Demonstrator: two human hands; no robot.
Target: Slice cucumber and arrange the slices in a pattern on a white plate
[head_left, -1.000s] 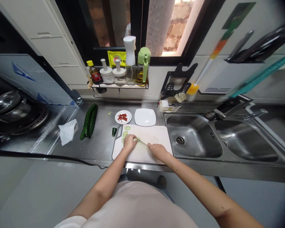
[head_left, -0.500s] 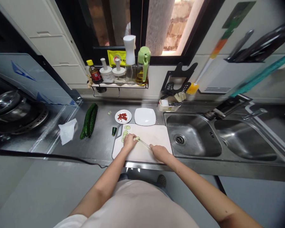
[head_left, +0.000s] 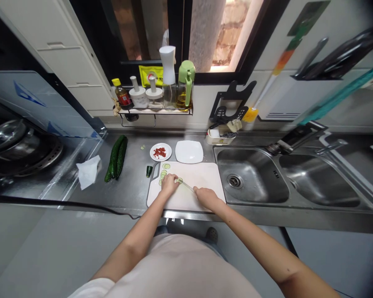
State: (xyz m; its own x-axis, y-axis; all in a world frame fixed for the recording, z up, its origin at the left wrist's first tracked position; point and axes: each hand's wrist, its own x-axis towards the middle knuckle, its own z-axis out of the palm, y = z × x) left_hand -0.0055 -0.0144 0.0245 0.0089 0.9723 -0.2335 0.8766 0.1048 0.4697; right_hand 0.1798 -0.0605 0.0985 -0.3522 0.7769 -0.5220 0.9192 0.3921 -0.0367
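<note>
My right hand (head_left: 207, 197) is closed round the handle of a knife (head_left: 186, 186), whose blade points left over the white cutting board (head_left: 199, 203). At the blade's tip lies a pale green cucumber slice (head_left: 179, 181). Beside it my left hand (head_left: 169, 184) has its fingers bent together on the board; what they grip is too small to make out. Several cucumber slices (head_left: 163, 174) lie at the board's left side, partly behind my left hand. A dark green cucumber end (head_left: 149, 171) rests on the counter just left of the board.
Behind the board stand a plate of chopped red pieces (head_left: 161, 152) and a white plate (head_left: 189, 152). Whole cucumbers (head_left: 116, 158) and a white tissue (head_left: 88, 171) lie at left. A double sink (head_left: 251, 176) is at right; a rack (head_left: 157, 111) holds bottles above.
Both hands stay in nearly the same place, with the knife still at the slice. The whole view has shifted very slightly.
</note>
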